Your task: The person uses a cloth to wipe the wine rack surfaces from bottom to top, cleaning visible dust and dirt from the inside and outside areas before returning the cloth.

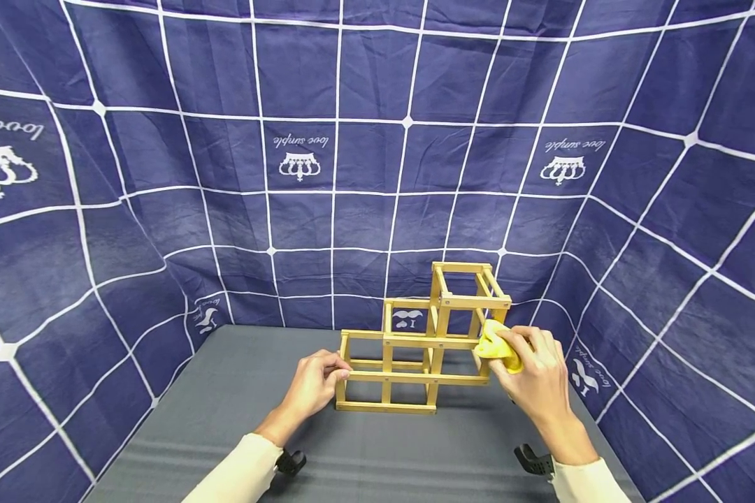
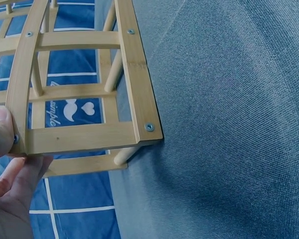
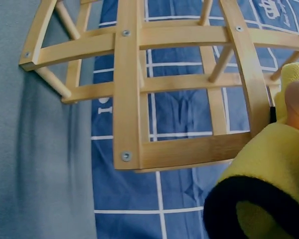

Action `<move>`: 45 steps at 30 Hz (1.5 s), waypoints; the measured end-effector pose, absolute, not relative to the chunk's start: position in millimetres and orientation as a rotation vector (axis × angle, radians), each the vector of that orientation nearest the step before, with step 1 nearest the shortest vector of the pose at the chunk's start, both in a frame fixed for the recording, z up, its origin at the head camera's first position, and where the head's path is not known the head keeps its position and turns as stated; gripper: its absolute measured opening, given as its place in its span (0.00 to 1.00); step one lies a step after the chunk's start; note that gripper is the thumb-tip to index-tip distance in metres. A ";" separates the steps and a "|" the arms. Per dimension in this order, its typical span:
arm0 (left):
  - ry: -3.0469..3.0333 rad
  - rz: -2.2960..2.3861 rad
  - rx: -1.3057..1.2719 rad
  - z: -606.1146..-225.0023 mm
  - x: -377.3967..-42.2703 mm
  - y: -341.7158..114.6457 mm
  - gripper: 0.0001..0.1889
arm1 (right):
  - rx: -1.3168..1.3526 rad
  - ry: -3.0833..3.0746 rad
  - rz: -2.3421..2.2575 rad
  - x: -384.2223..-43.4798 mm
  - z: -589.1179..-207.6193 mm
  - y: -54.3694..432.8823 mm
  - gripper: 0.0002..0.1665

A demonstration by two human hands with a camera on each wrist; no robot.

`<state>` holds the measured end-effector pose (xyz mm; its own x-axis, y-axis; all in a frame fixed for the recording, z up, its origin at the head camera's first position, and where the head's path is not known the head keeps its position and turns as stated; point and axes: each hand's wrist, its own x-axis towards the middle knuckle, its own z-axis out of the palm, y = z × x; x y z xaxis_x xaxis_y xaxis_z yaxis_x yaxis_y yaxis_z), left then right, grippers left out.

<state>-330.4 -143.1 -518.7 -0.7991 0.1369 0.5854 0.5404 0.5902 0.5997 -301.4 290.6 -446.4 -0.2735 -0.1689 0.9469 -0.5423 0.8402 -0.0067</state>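
Note:
A stepped rack of light wooden bars stands on the grey surface, its tallest part at the right. My left hand pinches the rack's left upper corner; in the left wrist view the thumb lies on the front bar beside a screw, with fingers underneath. At the right side, my right hand grips a bunched yellow cloth against an upright of the rack. The right wrist view shows a dark edge along the cloth, beside the wooden frame. Most of the right fingers are hidden there.
Dark blue fabric with white grid lines hangs behind and at both sides. The grey-covered table extends to the left and in front of the rack. Black straps sit at both wrists.

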 end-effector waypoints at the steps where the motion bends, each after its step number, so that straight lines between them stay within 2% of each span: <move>1: -2.338 -1.110 -0.535 -519.3 -330.1 -143.3 0.11 | 0.541 -1.834 0.402 -301.6 -445.0 289.8 0.27; 13: -2.375 -1.111 -0.498 -520.9 -327.8 -140.1 0.12 | 0.491 -1.780 0.660 -294.9 -439.9 259.4 0.26; 21: -2.349 -1.102 -0.495 -516.8 -331.1 -140.4 0.11 | 0.284 -1.961 0.954 -296.6 -415.8 214.2 0.25; 27: -2.323 -1.085 -0.525 -516.0 -332.6 -139.6 0.11 | 0.200 -2.101 1.073 -299.3 -409.2 197.7 0.25; 36: -2.335 -1.008 -0.486 -520.4 -327.9 -140.2 0.12 | 0.336 -2.148 0.727 -303.8 -422.9 192.9 0.24; 42: -2.353 -0.977 -0.464 -522.5 -328.0 -138.5 0.12 | 0.470 -1.873 0.654 -296.1 -436.8 196.6 0.36; 45: -2.358 -0.971 -0.467 -522.4 -329.9 -138.0 0.12 | 0.562 -1.716 0.624 -288.1 -435.1 202.2 0.37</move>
<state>-329.9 -138.0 -522.4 -0.7927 0.1081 0.6000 0.4992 0.6800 0.5370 -288.1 202.2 -435.1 -0.2180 -0.0441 0.9750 -0.6601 0.7425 -0.1140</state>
